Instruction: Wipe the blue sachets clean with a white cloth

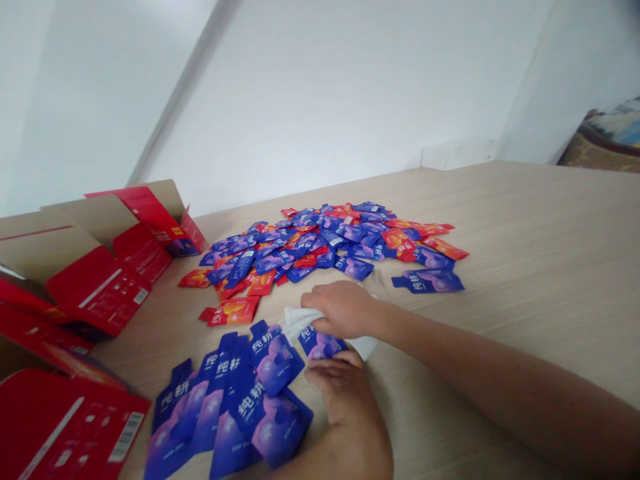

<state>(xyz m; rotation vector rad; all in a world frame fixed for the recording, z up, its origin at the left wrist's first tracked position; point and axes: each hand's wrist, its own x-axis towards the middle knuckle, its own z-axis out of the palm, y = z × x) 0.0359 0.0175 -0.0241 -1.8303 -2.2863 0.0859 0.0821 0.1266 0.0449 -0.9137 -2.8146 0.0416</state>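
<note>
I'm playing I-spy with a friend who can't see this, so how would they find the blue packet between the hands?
On the pale table, find the big heap of red and blue packets. In front, a right hand holds a white cloth, with a left hand below. The blue packet between them alone has fingers at its bottom edge and cloth at its top.

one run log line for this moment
left hand: on blue pouch | right hand: holds white cloth at pouch | pouch pile: beyond hands | red boxes: at left
</note>
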